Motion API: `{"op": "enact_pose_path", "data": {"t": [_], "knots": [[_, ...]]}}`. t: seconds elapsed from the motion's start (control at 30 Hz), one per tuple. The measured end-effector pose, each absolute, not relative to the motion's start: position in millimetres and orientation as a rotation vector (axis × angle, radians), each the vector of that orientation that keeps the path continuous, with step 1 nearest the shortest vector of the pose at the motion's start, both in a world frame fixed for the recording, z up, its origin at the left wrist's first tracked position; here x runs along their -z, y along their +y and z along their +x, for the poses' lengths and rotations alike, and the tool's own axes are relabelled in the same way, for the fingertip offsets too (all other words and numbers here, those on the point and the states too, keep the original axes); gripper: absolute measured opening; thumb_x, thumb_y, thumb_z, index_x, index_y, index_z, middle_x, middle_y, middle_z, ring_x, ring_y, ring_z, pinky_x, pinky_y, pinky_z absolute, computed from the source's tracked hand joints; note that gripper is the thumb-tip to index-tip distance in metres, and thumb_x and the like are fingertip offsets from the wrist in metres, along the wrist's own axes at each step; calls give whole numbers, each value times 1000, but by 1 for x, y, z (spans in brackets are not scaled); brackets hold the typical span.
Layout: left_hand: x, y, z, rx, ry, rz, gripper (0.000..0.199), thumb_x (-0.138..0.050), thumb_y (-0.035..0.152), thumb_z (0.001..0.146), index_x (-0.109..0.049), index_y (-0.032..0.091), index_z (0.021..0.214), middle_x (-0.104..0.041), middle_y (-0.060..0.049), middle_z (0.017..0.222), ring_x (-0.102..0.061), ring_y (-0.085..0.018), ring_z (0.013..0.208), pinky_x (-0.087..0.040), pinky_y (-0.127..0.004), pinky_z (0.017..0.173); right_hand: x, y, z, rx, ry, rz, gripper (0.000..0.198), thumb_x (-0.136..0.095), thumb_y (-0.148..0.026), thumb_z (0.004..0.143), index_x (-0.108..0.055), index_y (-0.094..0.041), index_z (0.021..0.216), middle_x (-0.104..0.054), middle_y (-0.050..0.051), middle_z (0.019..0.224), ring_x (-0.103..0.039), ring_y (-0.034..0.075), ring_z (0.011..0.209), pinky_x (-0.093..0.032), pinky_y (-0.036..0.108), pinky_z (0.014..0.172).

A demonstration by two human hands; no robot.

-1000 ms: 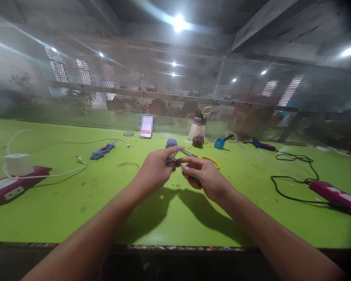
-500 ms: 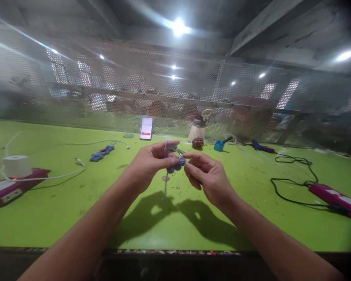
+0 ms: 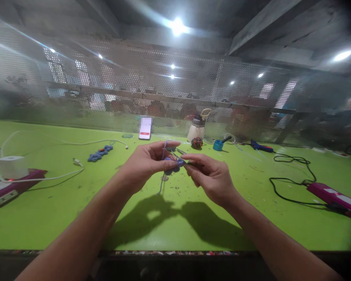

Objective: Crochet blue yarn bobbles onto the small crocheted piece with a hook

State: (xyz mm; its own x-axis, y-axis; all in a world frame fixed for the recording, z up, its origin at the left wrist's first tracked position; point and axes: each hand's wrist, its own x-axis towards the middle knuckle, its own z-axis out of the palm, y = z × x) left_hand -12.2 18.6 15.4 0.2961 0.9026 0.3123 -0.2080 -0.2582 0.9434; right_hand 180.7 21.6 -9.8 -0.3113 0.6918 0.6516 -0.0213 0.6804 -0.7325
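My left hand (image 3: 149, 160) pinches a small piece of purple-blue crochet work (image 3: 172, 167) between thumb and fingers. A strand of the same yarn (image 3: 165, 146) runs up over its raised index finger, and a loose tail hangs below the piece. Facing it, my right hand (image 3: 209, 173) is closed on a thin crochet hook (image 3: 179, 151), whose metal shaft points toward the left fingers at the edge of the crochet work. Part of the hook and the stitches are hidden by the fingers. Both hands are held above the green table (image 3: 134, 230).
A finished-looking blue crocheted strip (image 3: 100, 153) lies at left near a white cable and a power strip (image 3: 16, 187). Behind stand a phone (image 3: 145, 128), a bottle (image 3: 196, 130), a dark yarn ball (image 3: 197, 143) and a blue container (image 3: 218, 145). At right are a glue gun (image 3: 261, 146) and another power strip (image 3: 335, 199).
The crochet work has tilted and shifted slightly in my left fingers, and its yarn tail has swung left. My right hand has turned a little with the hook.
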Motion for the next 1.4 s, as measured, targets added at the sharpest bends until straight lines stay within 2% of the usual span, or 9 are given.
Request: {"op": "enact_pose_path", "data": {"t": [0.3, 0.4, 0.57, 0.8, 1.1, 1.27, 1.4], "knots": [[-17, 16, -15, -1277, 684, 1439, 46, -83, 16, 68, -70, 17, 112, -72, -2, 77, -66, -13, 71, -51, -26, 65, 6, 24, 187, -843, -1806, -535, 24, -66, -19, 86, -68, -16, 109, -50, -7, 54, -43, 5, 40, -34, 20, 38], [-19, 16, -15, -1305, 687, 1425, 45, -84, 15, 66, -71, 17, 109, -70, 0, 73, -64, -11, 67, -51, -24, 63, 4, 25, 190, -651, -1861, -558, 20, -66, -18, 85, -70, -16, 105, -54, -5, 57, -44, 6, 43, -37, 22, 40], [-20, 15, -15, -1334, 678, 1422, 43, -84, 13, 64, -72, 16, 106, -70, 0, 72, -62, -11, 64, -50, -24, 60, -3, 27, 197, -185, -1998, -508, 17, -64, -12, 86, -73, -16, 100, -71, 4, 78, -61, 12, 64, -48, 26, 59], [-20, 14, -16, -1351, 694, 1424, 39, -83, 14, 64, -74, 17, 102, -70, -1, 72, -62, -12, 64, -49, -26, 61, -5, 29, 201, -18, -2042, -503, 16, -62, -15, 88, -74, -16, 98, -71, 5, 75, -60, 14, 64, -49, 29, 61], [-22, 13, -14, -1346, 734, 1343, 35, -82, 11, 61, -76, 17, 95, -68, 0, 69, -62, -13, 64, -48, -28, 63, -6, 28, 202, -159, -2024, -491, 16, -64, -14, 87, -76, -16, 96, -68, 4, 70, -56, 13, 60, -44, 29, 55], [-21, 14, -13, -1278, 713, 1346, 33, -80, 13, 66, -75, 17, 98, -68, -1, 71, -62, -14, 67, -45, -28, 65, -2, 29, 201, -454, -1955, -523, 15, -66, -16, 84, -77, -19, 94, -66, 2, 71, -50, 10, 55, -37, 26, 48], [-19, 15, -11, -1217, 691, 1337, 32, -78, 14, 69, -75, 18, 101, -68, -1, 73, -59, -13, 68, -42, -27, 67, 1, 30, 198, -786, -1838, -546, 12, -70, -19, 81, -78, -18, 91, -58, -1, 60, -42, 7, 46, -32, 23, 41]]}}
